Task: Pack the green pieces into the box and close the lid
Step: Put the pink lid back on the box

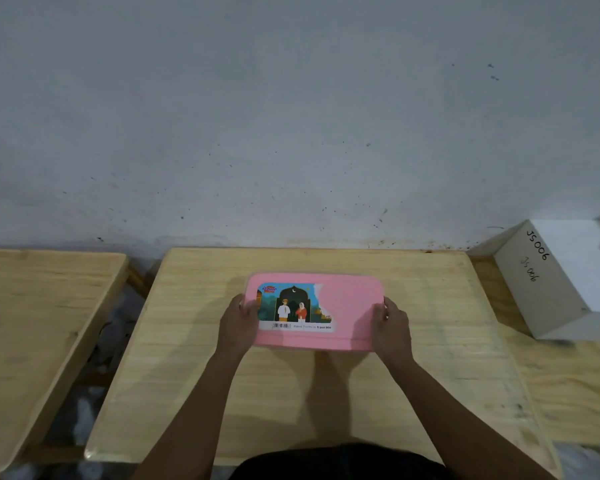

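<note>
head view shows your left hand clamped on the left end of the pink box, thumb on top of the lid, and your right hand gripping the opposite end the same way. between your two hands the box sits on the wooden table, lid on, its torn picture label just beside your left thumb. well off past your right hand, a white carton marked js006 rests by the wall.
</note>
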A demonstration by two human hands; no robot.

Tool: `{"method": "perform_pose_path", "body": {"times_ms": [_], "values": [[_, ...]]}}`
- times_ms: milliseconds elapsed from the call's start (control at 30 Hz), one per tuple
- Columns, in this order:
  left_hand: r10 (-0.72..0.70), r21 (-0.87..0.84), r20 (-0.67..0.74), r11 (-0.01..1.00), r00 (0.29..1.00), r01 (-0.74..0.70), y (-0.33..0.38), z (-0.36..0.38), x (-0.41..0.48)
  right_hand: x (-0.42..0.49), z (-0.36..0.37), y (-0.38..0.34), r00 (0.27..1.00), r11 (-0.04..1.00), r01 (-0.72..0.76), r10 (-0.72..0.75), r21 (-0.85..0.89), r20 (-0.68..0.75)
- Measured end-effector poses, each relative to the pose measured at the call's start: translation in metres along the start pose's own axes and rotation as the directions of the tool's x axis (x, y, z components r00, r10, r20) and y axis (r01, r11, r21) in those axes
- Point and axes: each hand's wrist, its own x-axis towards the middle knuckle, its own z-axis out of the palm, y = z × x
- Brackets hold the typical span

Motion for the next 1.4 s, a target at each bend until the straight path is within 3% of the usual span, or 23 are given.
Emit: {"method": "perform_pose_path", "body": {"times_ms": [367, 600, 767, 867, 1000, 1100, 1400], "values": [[0.081, 0.011, -0.060, 0.997, 0.995, -0.080, -0.004, 0.004, 0.001, -0.003, 0.011, -0.012, 0.999, 0.998, 0.034, -0.033, -0.048, 0.028], [0.081, 0.043, -0.028, 0.996, 0.996, -0.080, -0.009, 0.009, 0.016, 0.006, 0.010, -0.014, 0.997, 0.996, 0.003, 0.005, -0.095, 0.075], [0.090, 0.053, -0.009, 0.995, 0.996, -0.089, -0.011, 0.012, 0.020, 0.004, 0.007, -0.022, 0.994, 0.976, 0.006, 0.019, -0.219, 0.109], [0.174, 0.135, -0.006, 0.976, 0.985, -0.171, -0.011, 0.012, 0.019, 0.007, 0.005, -0.030, 0.988, 0.902, 0.154, -0.129, -0.404, 0.088], [0.227, 0.356, -0.002, 0.910, 0.974, -0.212, -0.002, 0.016, 0.020, 0.018, 0.007, -0.037, 0.947, 0.803, 0.319, -0.243, -0.504, 0.212], [0.229, 0.413, 0.010, 0.886, 0.973, -0.212, 0.004, 0.019, 0.023, 0.019, 0.010, -0.037, 0.938, 0.781, 0.339, -0.234, -0.524, 0.257], [0.248, 0.481, -0.022, 0.852, 0.968, -0.208, 0.001, 0.023, 0.025, 0.015, 0.015, -0.042, 0.953, 0.785, 0.301, -0.220, -0.541, 0.210]]}}
